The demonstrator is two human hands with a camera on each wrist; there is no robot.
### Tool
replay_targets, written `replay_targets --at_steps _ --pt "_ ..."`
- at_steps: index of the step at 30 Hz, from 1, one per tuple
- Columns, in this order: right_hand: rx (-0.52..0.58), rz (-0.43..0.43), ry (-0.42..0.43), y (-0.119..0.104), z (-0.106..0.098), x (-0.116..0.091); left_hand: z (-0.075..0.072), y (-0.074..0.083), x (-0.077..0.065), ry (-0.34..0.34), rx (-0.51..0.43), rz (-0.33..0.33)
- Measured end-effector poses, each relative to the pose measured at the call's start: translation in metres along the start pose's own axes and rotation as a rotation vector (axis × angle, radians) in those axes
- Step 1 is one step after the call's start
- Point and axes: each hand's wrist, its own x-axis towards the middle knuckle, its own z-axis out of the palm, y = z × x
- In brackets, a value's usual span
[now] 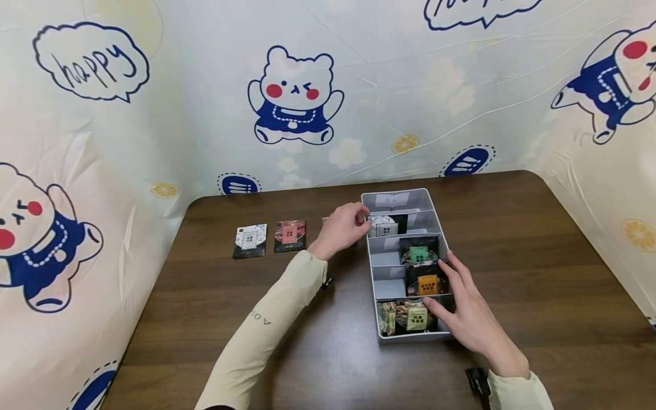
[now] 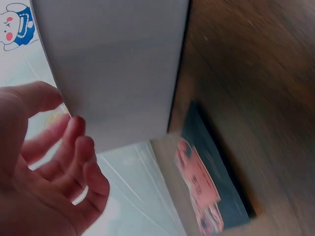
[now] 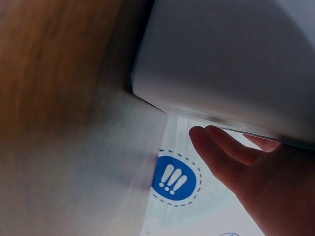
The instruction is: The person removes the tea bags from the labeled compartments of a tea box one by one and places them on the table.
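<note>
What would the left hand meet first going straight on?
The left hand would probably meet the gray box at its left rim, then the white-and-black packet inside; hand height over the rim is unclear.

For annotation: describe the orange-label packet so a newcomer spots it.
On the brown table stands a grey box divided into compartments. In the second compartment from the near end, toward the right, is a dark packet. Its orange label sets it apart from the green-labelled packet just beyond and the pale-yellow-labelled packet nearer.
</note>
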Motion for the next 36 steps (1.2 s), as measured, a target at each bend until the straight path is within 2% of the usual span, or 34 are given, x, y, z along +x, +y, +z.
replay_targets --at_steps 9,19,36 --pt "0.002 0.01 -0.007 -0.001 0.0 -0.001 0.003 0.013 0.006 -0.017 0.074 -0.116" --pt "0.002 0.005 0.0 -0.001 0.001 -0.001 0.002 0.015 0.012 -0.009 0.141 -0.169" --pt "0.006 0.004 0.009 0.0 0.001 -0.001 0.005 0.019 0.015 0.026 0.192 -0.195"
